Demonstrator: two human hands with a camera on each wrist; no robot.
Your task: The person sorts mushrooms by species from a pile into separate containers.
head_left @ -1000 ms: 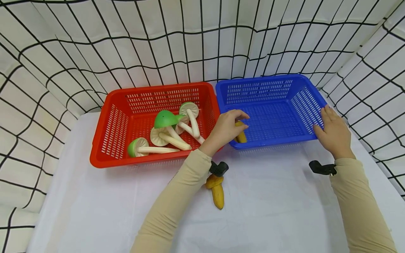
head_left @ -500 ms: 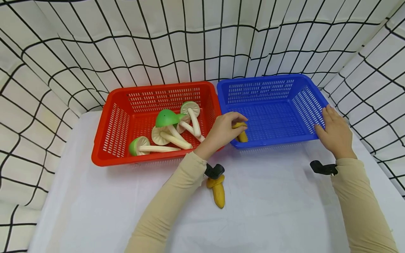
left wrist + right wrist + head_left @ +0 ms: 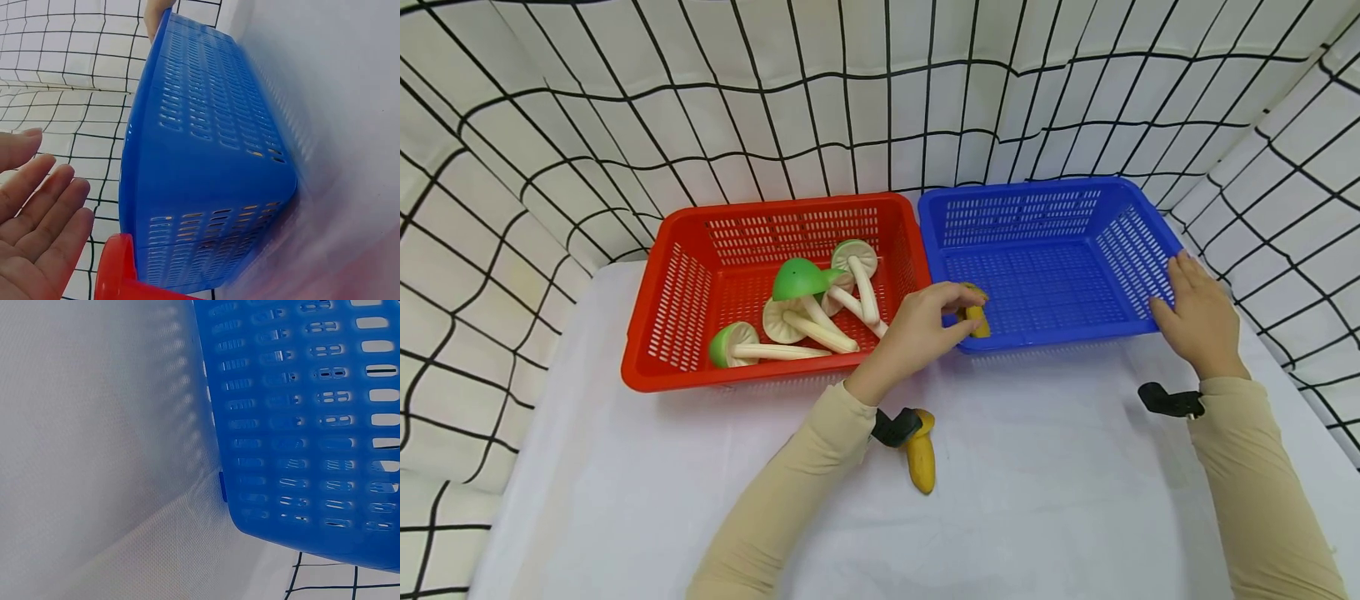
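My left hand (image 3: 921,329) hovers over the near left corner of the blue basket (image 3: 1037,340), its fingers relaxed and apart. Inside that corner lies a yellow mushroom-shaped piece (image 3: 979,323), partly hidden by the hand. In the left wrist view the left hand (image 3: 40,225) is above the rim with nothing in its fingers, and bits of yellow show through the basket's slots. My right hand (image 3: 1202,321) rests against the blue basket's right rim, fingers straight. Another yellow mushroom (image 3: 921,462) lies on the white cloth below the left wrist, its cap partly covered by the black wrist camera.
To the left, touching the blue basket, stands a red basket (image 3: 677,379) holding several green-capped toy mushrooms (image 3: 799,279) with white stems. Black-grid netting (image 3: 820,117) over white cloth rises behind and at both sides. White cloth (image 3: 1037,500) covers the table.
My left hand has drawn back slightly to the left and toward me, while the yellow mushroom stays in the basket corner. The right hand keeps its place, and the head view has shifted a little.
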